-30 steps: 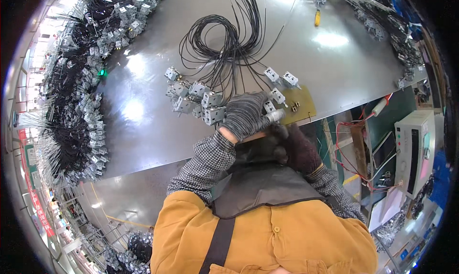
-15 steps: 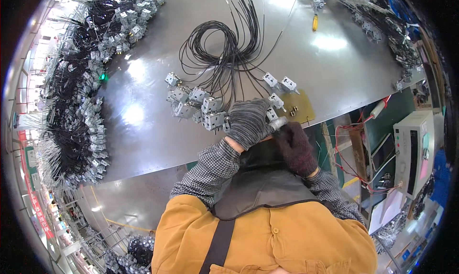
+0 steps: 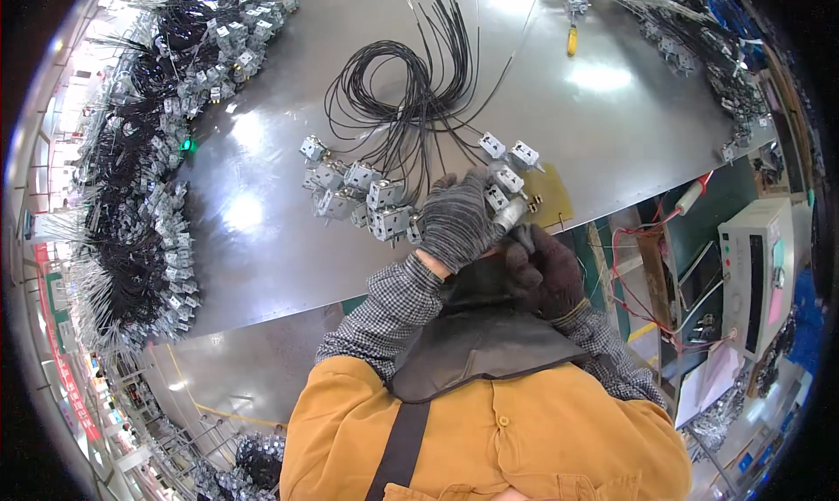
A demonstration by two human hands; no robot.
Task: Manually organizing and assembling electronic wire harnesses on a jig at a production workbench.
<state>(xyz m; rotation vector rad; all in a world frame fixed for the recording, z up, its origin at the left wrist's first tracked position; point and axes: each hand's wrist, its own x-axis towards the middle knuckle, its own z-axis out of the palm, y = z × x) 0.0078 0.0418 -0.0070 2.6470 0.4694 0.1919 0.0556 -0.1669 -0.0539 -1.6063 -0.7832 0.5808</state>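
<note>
My left hand (image 3: pixel 459 223), in a grey striped glove, lies at the table's near edge with its fingers curled. Between those fingers and its white-wrapped thumb is a small silvery metal block (image 3: pixel 496 199). Another block (image 3: pixel 509 179) sits just beyond it, and two more blocks (image 3: pixel 524 154) rest farther off. To the left of this hand is a cluster of similar blocks (image 3: pixel 384 193), joined to a looped bundle of thin black cables (image 3: pixel 371 82). Just right of the left thumb, my right hand (image 3: pixel 552 276), in a dark maroon glove, has its fingers folded; what they hold is hidden.
Small brass-coloured pieces (image 3: pixel 534 203) lie on a yellowish pad (image 3: pixel 555 195). A yellow-handled tool (image 3: pixel 572 41) is at the far right. Heaped cables and blocks (image 3: pixel 175 213) line the table's left side. A grey instrument box (image 3: pixel 752 278) with red wires stands right of the table edge.
My right hand has drawn slightly right and down, away from the left thumb, and its fingers have shifted. The left hand's fingers have moved a little, its thumb slightly up.
</note>
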